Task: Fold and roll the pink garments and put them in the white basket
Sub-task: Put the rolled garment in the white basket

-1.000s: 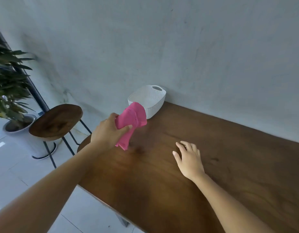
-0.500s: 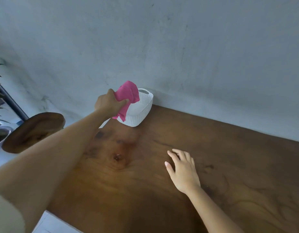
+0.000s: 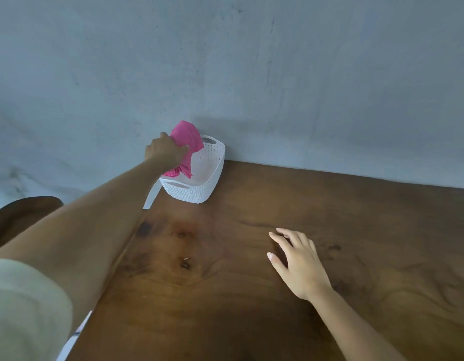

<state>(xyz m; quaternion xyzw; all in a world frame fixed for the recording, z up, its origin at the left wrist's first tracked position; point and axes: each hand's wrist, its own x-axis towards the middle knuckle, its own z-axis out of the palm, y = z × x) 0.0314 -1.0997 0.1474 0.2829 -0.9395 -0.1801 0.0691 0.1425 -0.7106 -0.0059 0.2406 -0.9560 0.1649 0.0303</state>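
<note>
A rolled pink garment [image 3: 188, 142] is gripped in my left hand [image 3: 165, 150], which is stretched out over the white basket [image 3: 208, 186] at the table's far left corner by the wall. The garment's lower end hangs down inside the basket while its top sticks up above the rim. My right hand [image 3: 298, 261] rests on the wooden table [image 3: 330, 204] with fingers spread and relaxed, holding nothing.
A grey wall rises directly behind the basket and the table's far edge. A round wooden stool [image 3: 20, 217] stands off the table's left side. The table's left edge runs under my left forearm.
My left hand has carried the pink garment from above the table to over the basket and lowered its end inside. My right hand has stayed on the table.
</note>
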